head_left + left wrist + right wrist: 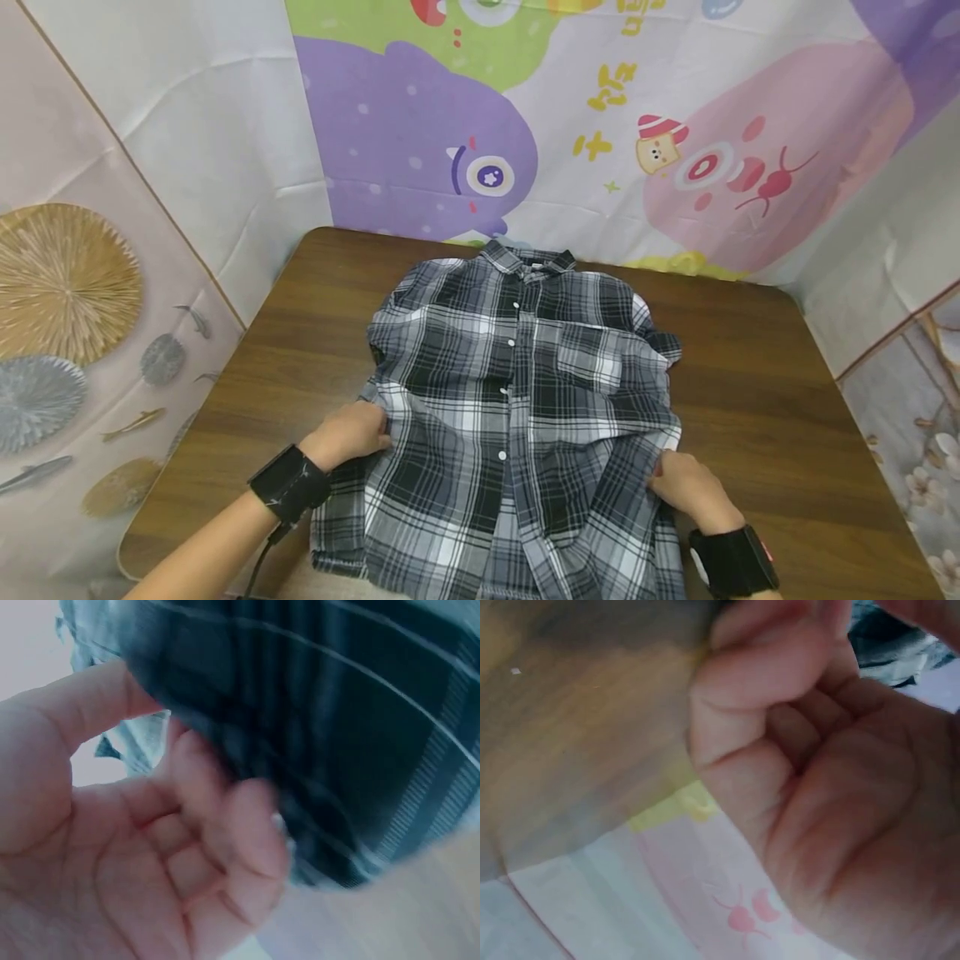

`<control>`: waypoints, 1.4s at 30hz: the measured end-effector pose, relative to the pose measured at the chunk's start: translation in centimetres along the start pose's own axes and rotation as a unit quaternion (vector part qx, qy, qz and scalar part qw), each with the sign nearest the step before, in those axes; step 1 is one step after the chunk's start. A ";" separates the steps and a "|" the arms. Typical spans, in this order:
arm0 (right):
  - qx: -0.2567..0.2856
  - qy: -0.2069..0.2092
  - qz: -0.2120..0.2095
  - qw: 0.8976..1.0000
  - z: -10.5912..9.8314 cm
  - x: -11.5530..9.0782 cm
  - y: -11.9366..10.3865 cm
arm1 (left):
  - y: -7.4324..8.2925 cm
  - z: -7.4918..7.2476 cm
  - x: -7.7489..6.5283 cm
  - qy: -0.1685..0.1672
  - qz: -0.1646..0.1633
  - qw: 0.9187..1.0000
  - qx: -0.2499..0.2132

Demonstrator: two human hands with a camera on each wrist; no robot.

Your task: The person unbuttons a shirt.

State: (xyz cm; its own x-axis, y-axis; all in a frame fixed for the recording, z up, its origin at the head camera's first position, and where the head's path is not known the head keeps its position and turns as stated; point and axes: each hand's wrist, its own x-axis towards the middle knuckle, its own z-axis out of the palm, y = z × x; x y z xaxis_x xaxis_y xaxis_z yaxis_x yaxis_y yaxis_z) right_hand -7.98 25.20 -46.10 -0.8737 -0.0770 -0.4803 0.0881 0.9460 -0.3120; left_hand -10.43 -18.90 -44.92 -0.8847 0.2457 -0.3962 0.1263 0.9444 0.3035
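A grey, black and white plaid button-up shirt (442,425) lies front up on the table, its collar (504,257) toward the back edge. White buttons run down the placket, and a pocket (590,356) sits on the chest. At the shirt's left side, my left hand (348,433) pinches the cloth; the left wrist view shows dark plaid fabric (315,735) between thumb and curled fingers. My right hand (693,487) grips the opposite side edge. In the right wrist view its fingers are curled, with the pinch point mostly hidden.
The brown wooden table (750,375) extends on both sides of the shirt. Behind it hangs a cartoon-printed cloth (420,142), close to the table's back edge. Patterned curtains (180,108) flank the table. A dark cable (258,567) trails from the left wrist band.
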 end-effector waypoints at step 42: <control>0.058 -0.072 -0.169 0.981 1.9 -1.1 -6.3 | 7.1 3.3 -0.9 -0.017 0.216 0.970 0.112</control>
